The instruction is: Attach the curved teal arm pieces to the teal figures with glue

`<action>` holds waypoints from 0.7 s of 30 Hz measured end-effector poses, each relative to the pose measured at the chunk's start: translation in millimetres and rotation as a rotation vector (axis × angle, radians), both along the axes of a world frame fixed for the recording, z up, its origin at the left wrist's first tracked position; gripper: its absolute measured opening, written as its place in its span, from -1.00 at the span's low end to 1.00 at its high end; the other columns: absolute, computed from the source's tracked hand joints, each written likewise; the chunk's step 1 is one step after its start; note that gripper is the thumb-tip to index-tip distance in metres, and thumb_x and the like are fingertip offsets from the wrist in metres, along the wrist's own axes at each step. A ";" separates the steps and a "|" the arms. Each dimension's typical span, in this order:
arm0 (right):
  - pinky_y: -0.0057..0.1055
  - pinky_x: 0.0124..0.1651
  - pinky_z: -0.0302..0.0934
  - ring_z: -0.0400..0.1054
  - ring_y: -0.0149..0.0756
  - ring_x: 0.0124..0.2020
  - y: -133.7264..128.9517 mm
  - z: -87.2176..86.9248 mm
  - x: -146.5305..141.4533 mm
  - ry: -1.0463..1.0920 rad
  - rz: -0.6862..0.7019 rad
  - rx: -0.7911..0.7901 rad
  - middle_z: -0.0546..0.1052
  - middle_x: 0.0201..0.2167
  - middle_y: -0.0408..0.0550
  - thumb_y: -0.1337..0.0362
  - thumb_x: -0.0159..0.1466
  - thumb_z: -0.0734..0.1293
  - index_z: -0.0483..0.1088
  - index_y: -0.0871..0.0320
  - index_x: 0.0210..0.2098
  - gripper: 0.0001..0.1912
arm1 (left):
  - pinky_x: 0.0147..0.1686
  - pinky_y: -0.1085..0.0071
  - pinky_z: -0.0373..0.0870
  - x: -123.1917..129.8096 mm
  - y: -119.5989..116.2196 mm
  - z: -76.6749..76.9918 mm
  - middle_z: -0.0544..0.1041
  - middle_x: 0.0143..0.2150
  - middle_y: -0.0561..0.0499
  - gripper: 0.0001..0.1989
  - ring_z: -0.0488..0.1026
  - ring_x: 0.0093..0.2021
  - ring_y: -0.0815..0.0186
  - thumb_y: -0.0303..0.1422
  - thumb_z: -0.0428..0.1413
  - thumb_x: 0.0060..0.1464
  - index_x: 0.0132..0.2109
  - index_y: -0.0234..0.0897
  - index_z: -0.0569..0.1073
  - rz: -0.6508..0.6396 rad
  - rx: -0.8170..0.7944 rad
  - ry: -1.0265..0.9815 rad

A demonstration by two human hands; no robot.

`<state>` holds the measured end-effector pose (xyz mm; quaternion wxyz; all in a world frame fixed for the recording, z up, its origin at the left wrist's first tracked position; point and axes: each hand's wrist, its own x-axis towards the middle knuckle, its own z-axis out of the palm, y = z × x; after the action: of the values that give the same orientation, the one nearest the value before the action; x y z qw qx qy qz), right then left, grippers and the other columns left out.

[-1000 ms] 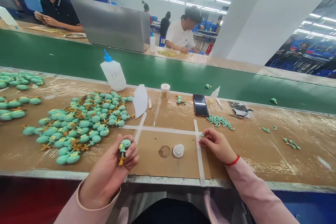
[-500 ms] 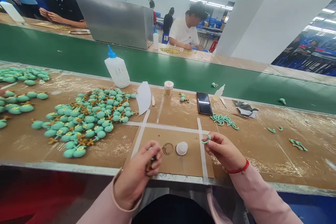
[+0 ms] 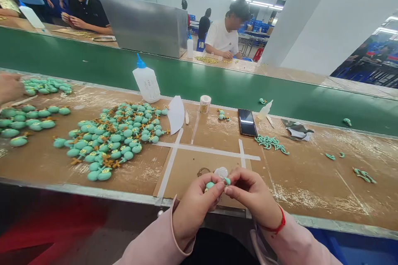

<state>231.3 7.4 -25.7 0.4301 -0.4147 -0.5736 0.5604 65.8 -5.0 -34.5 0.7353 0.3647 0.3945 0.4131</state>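
Here's what I've got on my feed: a long workbench [image 3: 139, 174] covered in brown cardboard and flecked with white residue, with a green conveyor belt [image 3: 93, 56] along its far edge and a steel panel [image 3: 143, 22] beyond that. Across the belt are two co-workers, one in a white T-shirt [image 3: 226, 35] and one in a dark polo [image 3: 85, 16]. A third person's hand [image 3: 9, 87] pokes in at far left.

Easiest landmark on the bench is the white tape cross [image 3: 199, 148]. Left of it sits a big heap of teal figures [image 3: 112, 132] with orange bits. Beyond it are a glue bottle [image 3: 146, 85], a small jar [image 3: 205, 103] and a phone [image 3: 247, 122], and off to its right is a cluster of thin curved teal pieces [image 3: 271, 143].

Just below the cross, both hands are closed and close together. The left hand [image 3: 197, 209] grips a small teal figure [image 3: 209, 185], and the right hand [image 3: 253, 194] pinches a curved teal piece [image 3: 227, 181] right beside it. I can't tell if those two are joined. A red string bracelet [image 3: 277, 224] is on the right wrist.
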 end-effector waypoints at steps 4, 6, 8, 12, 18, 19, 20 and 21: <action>-0.42 -0.30 0.24 0.36 -0.34 -0.40 -4.0 2.8 5.8 -0.134 0.040 0.098 0.52 -0.47 -0.10 0.12 0.18 0.45 0.48 0.15 -0.40 -0.79 | -0.56 0.45 -0.12 -3.0 -3.7 -2.9 0.09 -0.63 0.23 -0.63 -0.04 -0.60 0.46 -0.02 0.19 0.04 -0.37 -0.25 0.37 -0.026 0.079 0.129; -0.41 -0.30 0.22 0.35 -0.34 -0.42 -5.6 6.3 9.0 -0.213 0.037 0.155 0.51 -0.50 -0.10 0.12 0.18 0.44 0.49 0.15 -0.42 -0.79 | -0.55 0.44 -0.10 -3.6 -5.3 -3.5 0.11 -0.62 0.22 -0.64 -0.02 -0.59 0.45 -0.02 0.18 0.06 -0.35 -0.25 0.38 -0.046 0.101 0.162; -0.42 -0.34 0.19 0.32 -0.35 -0.46 -5.1 10.0 12.1 -0.252 0.040 0.162 0.49 -0.54 -0.12 0.12 0.13 0.48 0.47 0.16 -0.48 -0.76 | -0.54 0.43 -0.09 -4.0 -5.9 -3.8 0.13 -0.61 0.21 -0.66 -0.01 -0.58 0.44 -0.04 0.18 0.06 -0.35 -0.25 0.39 -0.064 0.106 0.170; -0.48 -0.51 0.09 0.21 -0.46 -0.60 7.2 11.6 18.6 -0.126 0.078 -0.146 0.38 -0.64 -0.20 0.02 0.03 0.52 0.38 0.17 -0.53 -0.62 | -0.52 0.43 -0.06 -7.7 -3.9 -2.5 0.16 -0.56 0.19 -0.79 0.01 -0.55 0.43 -0.20 0.18 0.08 -0.33 -0.24 0.38 -0.073 0.086 0.041; -0.52 -0.57 0.03 0.11 -0.52 -0.66 35.3 2.8 18.3 -0.145 -0.065 -0.284 0.27 -0.72 -0.27 -0.08 -0.08 0.53 0.29 0.15 -0.58 -0.51 | -0.27 0.40 0.23 -29.6 -5.9 -5.1 0.45 -0.26 0.02 -0.78 0.32 -0.34 0.34 -0.31 0.13 0.14 -0.06 -0.19 0.38 0.052 0.085 0.016; -0.52 -0.57 0.03 0.11 -0.51 -0.65 37.7 1.4 16.6 -0.181 -0.081 -0.278 0.27 -0.71 -0.27 -0.10 -0.09 0.53 0.29 0.15 -0.59 -0.50 | -0.24 0.37 0.25 -34.2 -7.1 -7.4 0.48 -0.23 -0.01 -0.75 0.36 -0.33 0.32 -0.26 0.12 0.18 -0.02 -0.19 0.36 0.056 0.115 0.060; -0.51 -0.57 0.04 0.12 -0.50 -0.65 39.2 0.1 14.8 -0.212 -0.094 -0.272 0.29 -0.71 -0.26 -0.11 -0.10 0.53 0.29 0.15 -0.59 -0.49 | -0.24 0.35 0.27 -38.7 -8.2 -10.0 0.51 -0.22 -0.03 -0.73 0.38 -0.35 0.31 -0.21 0.09 0.21 0.00 -0.19 0.33 0.056 0.141 0.097; -0.51 -0.57 0.04 0.13 -0.50 -0.65 40.1 -1.2 13.1 -0.235 -0.107 -0.268 0.30 -0.71 -0.25 -0.11 -0.10 0.53 0.30 0.15 -0.59 -0.50 | -0.27 0.35 0.27 -43.2 -9.2 -12.4 0.52 -0.24 -0.04 -0.72 0.37 -0.39 0.31 -0.17 0.06 0.23 0.00 -0.19 0.33 0.052 0.161 0.129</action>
<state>244.4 47.4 -26.9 0.3301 -0.5608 -0.5174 0.5558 22.6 -14.2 -46.9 0.6657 0.4379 0.4160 0.4382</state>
